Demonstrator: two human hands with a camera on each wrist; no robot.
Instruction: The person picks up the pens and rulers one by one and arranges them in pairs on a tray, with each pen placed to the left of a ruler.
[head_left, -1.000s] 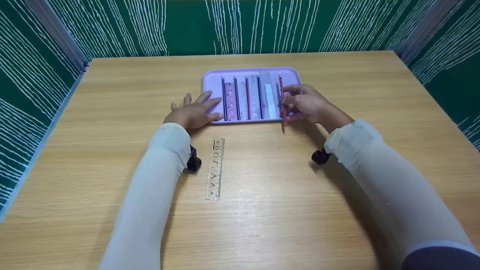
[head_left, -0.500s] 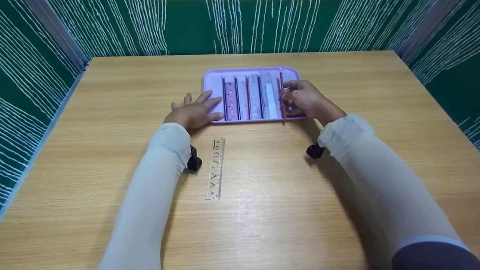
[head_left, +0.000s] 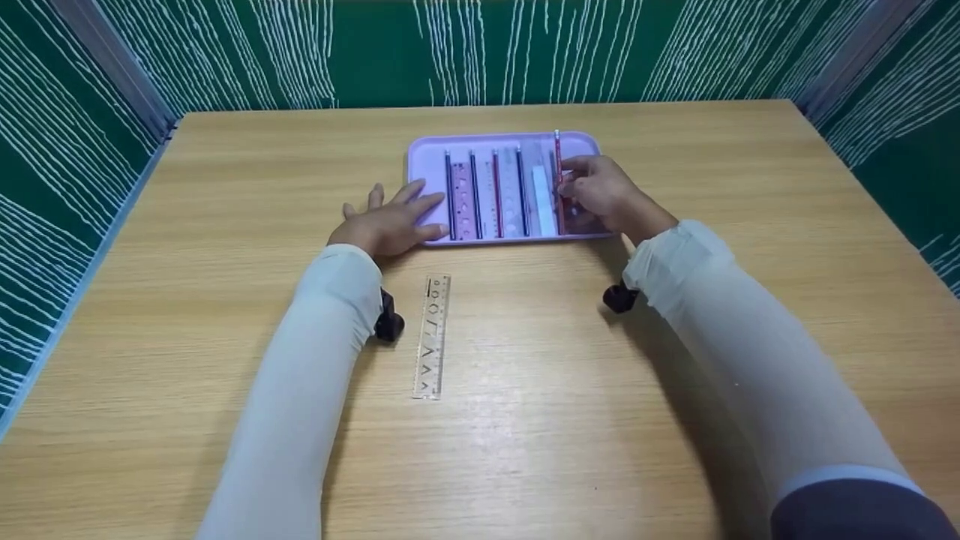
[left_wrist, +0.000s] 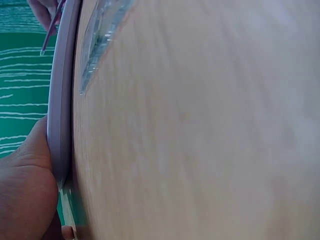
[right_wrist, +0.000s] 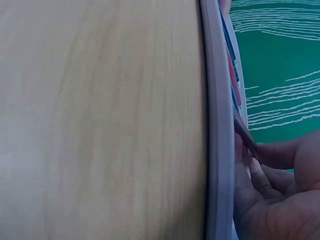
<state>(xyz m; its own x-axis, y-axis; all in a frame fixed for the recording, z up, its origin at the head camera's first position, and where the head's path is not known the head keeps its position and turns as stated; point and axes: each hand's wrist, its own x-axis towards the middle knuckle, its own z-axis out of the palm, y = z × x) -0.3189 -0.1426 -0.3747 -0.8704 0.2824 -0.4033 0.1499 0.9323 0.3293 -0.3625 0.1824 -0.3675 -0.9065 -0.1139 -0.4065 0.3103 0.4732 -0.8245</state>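
Observation:
A lilac tray (head_left: 429,161) holds a row of pencils and rulers laid upright side by side. My right hand (head_left: 604,191) pinches a red pencil (head_left: 558,169) between thumb and fingers at the tray's right part. In the right wrist view this pencil (right_wrist: 246,135) slants just inside the tray's rim (right_wrist: 220,125). With fingers spread, my left hand (head_left: 386,225) rests on the tray's left edge. Dark pencils (head_left: 450,202), another red pencil (head_left: 497,195), a pink ruler (head_left: 463,201) and a pale blue-white strip (head_left: 541,199) lie between the hands.
A clear ruler with cut-out shapes (head_left: 430,337) lies on the wooden table (head_left: 525,420), nearer to me than the tray. Green walls with white streaks (head_left: 375,60) stand behind the table and at both sides. A black wrist camera (head_left: 619,298) hangs under the right sleeve.
My right hand has moved slightly left and away from me with the red pencil, whose near end now lies within the tray rim instead of sticking out past it. The left hand stays put.

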